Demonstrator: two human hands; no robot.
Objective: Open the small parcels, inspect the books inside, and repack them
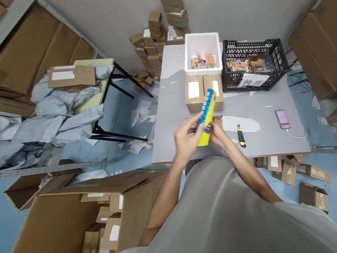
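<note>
A blue-and-yellow package (pixel 206 119), flat-sided and printed, tilts upward over the front of the grey table (pixel 173 114). My left hand (pixel 187 136) grips it from the left, thumb across the near face. On its right edge is my right hand (pixel 217 133), with curled fingers partly hidden behind it. Brown cardboard (pixel 218 120) shows just behind my hands, mostly covered by them. Two taped cartons (pixel 195 107) with white labels stand side by side beyond the package. A black-and-yellow utility knife (pixel 241 136) lies to the right of my right hand.
Behind the cartons are a white foam box (pixel 188 57) and a black crate (pixel 282 57), both holding small printed goods. A phone (pixel 282 119) lies at right on a cable. Grey parcels (pixel 49 126) fill the left side; a large open carton (pixel 146 208) stands below left.
</note>
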